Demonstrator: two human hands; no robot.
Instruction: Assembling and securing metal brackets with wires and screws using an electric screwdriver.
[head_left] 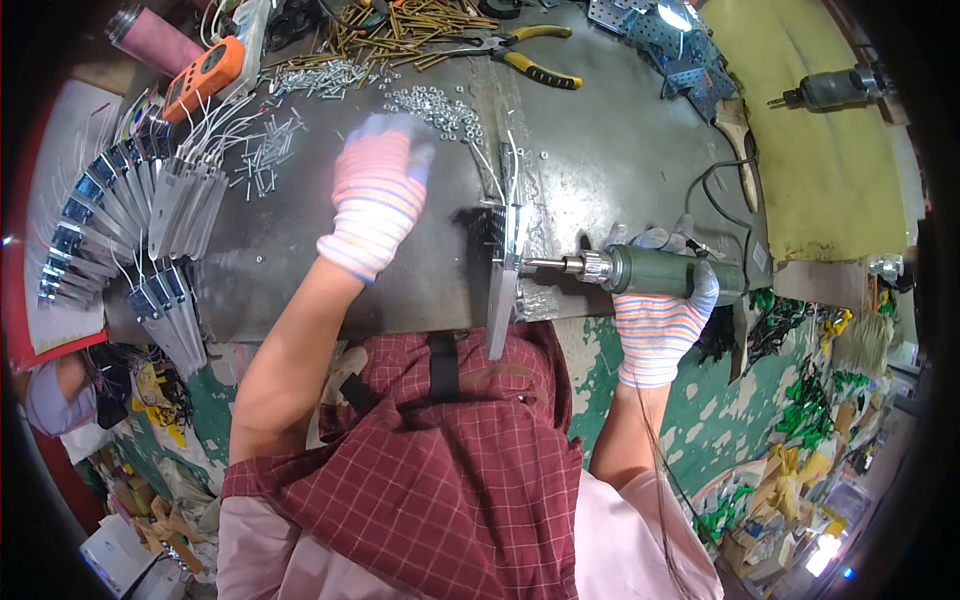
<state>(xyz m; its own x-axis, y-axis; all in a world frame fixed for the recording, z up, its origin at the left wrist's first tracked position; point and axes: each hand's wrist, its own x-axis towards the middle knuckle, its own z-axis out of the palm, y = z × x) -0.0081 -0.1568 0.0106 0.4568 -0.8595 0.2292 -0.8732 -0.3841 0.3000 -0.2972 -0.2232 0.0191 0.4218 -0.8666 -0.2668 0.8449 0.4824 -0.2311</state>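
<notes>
My right hand (660,318), in a striped knit glove, is wrapped round a green electric screwdriver (660,272). Its bit points left and ends close to a narrow grey metal part (503,285) with white wires, which sits at the table's front edge. Whether bit and part touch, I cannot tell. My left hand (380,185), gloved the same way, is over the table just below a pile of small nuts (435,110). Motion smears its fingers, so whether they hold anything is unclear.
Loose screws (268,155) lie left of the left hand, and long brass-coloured screws (400,30) at the back. Yellow-handled pliers (540,70) rest nearby. Similar wired metal parts (110,215) fan out at far left. A brush (738,150) and another power tool (835,90) are at right.
</notes>
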